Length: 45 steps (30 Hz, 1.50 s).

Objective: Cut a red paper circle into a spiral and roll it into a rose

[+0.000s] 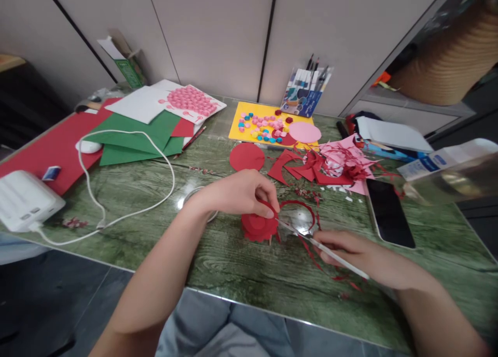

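My left hand (249,193) pinches a red paper disc (259,224) with a wavy, scalloped lower edge, held just above the table. In my right hand (342,248) is a slim white-handled tool (338,257) with a thin metal tip; its exact kind does not show clearly. The tip meets the right edge of the disc, close to my left fingertips. Behind it lies a thin red paper ring (311,211), and narrow red paper strips (311,256) trail under my right hand. Farther back rests a plain red paper circle (247,157).
Red and pink paper scraps (334,162) are heaped behind my right hand, beside a phone (391,214). A yellow sheet (236,126) bears small coloured pieces. Green sheets (132,144), a white cable (171,175) and a white charger (29,201) lie left. A clear container (455,180) stands right.
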### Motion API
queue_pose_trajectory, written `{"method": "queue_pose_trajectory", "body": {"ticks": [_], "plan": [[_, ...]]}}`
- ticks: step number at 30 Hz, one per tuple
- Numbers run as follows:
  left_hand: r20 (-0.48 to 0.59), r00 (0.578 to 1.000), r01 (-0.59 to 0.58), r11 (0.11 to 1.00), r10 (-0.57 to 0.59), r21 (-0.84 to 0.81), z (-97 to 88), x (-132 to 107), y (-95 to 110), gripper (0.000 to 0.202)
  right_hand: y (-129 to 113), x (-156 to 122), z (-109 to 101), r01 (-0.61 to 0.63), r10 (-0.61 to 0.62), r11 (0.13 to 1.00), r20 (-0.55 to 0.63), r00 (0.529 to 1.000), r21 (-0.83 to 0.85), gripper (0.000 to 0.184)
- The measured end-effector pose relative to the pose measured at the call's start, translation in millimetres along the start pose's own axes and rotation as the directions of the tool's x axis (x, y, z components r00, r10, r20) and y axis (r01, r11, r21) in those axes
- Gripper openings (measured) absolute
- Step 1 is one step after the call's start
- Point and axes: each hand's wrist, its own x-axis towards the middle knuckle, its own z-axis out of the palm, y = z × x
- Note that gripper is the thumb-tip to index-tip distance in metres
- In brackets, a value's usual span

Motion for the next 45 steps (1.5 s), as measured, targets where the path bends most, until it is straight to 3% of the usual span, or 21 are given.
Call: {"method": "queue_pose_trajectory", "body": {"ticks": [6,13,19,23,27,45], "plan": [[0.031,0.999,0.007,1.0,-0.008,0.018,0.9,0,0,0.011,3,1,1,0.012,-0.01,0.999,0.036,0.999,-0.03,0.027],[0.04,0.999,-0.001,0.998,-0.001,0.062,1.5,2,-1,0.01,8,2,2,0.042,-0.042,0.999,-0.03,0.999,0.028,0.024],[-0.158,0.985,-0.048,0.992,0.066,0.114,1.5,4,0,0.019,0,5,0,0.042,-0.038,0.997,-0.075,0.996,0.058,0.026],[-0.297,0.955,-0.024,0.999,0.015,-0.026,4.2,6,1,0.018,-5,6,-1,0.045,-0.039,0.996,-0.076,0.996,0.08,0.03],[-0.349,0.936,0.001,0.995,-0.035,-0.098,6.4,8,-1,0.014,-6,7,0,0.045,-0.039,0.996,-0.082,0.996,0.075,0.033],[-0.245,0.969,0.011,0.998,-0.025,-0.058,5.6,7,-3,0.01,-5,6,1,0.077,-0.071,0.992,-0.063,0.995,0.095,0.03]]}}
